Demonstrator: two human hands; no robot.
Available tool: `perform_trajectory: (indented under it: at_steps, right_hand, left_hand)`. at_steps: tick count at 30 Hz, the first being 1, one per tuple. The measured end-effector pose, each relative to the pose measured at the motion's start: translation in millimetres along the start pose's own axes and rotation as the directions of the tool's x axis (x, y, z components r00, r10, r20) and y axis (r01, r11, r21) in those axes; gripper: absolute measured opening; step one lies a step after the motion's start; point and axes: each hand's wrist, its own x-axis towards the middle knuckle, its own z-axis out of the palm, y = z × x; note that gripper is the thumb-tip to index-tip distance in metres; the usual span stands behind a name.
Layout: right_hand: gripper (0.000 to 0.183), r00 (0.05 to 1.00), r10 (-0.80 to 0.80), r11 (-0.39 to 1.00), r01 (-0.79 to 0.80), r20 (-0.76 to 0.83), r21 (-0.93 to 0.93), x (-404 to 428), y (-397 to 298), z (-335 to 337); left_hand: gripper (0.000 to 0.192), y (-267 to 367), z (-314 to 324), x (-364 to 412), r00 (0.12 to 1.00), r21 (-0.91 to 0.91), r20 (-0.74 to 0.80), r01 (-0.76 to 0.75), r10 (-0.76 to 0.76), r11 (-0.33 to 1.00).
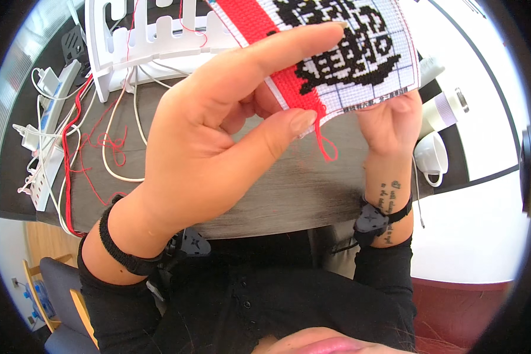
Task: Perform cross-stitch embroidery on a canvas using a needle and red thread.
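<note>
A piece of cross-stitch fabric [336, 95], with black stitching and a red stitched band on a white printed grid, is held up above the table. My left hand [217, 119] grips its lower left edge, with the index finger lying across the front and the thumb at the red corner. A loop of red thread [328, 148] hangs from that corner, just beyond the thumb. My right hand [394, 115] supports the fabric at its lower right edge; most of its fingers are hidden behind the cloth. Whether a needle is present cannot be seen.
A white rack [159, 55] stands at the back left. Loose red thread [115, 144], a red thread bundle [67, 168], white cables and a power strip [37, 190] lie at the left. A white mug [429, 152] and a pale bottle [444, 108] are at the right.
</note>
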Motion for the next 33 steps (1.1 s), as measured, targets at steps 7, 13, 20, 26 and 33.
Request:
perform_trajectory:
  at_steps: [7, 13, 20, 26, 33]
  right_hand:
    - [0.007, 0.984, -0.131, 0.948, 0.16, -0.119, 0.276, 1.3, -31.5, -21.4]
    - [0.006, 0.898, -0.425, 0.873, 0.372, -0.118, -0.315, 1.0, 2.5, 17.3]
    - [0.037, 0.812, -0.221, 0.325, 0.584, 0.541, -0.744, -13.3, 38.1, 10.5]
    - [0.026, 0.848, -0.191, 0.401, 0.528, 0.495, -0.749, -15.3, 34.9, 11.9]
    - [0.024, 0.857, -0.179, 0.361, 0.515, 0.484, -0.778, -16.6, 37.5, 17.2]
  left_hand:
    - [0.058, -5.5, -1.4, 0.5, 0.999, 0.0, 0.014, -0.031, 0.031, 1.0]
    - [0.059, -8.0, 1.1, -0.4, 0.999, -0.019, -0.014, -0.05, 0.05, 0.999]
    - [0.06, -2.3, 12.4, 5.1, 0.996, -0.097, -0.075, -0.062, 0.055, 0.993]
    - [0.06, 1.8, 13.5, 6.1, 0.992, -0.093, -0.081, -0.103, 0.096, 0.99]
    - [0.06, -10.3, 12.6, 1.7, 0.989, -0.127, -0.087, -0.126, 0.115, 0.984]
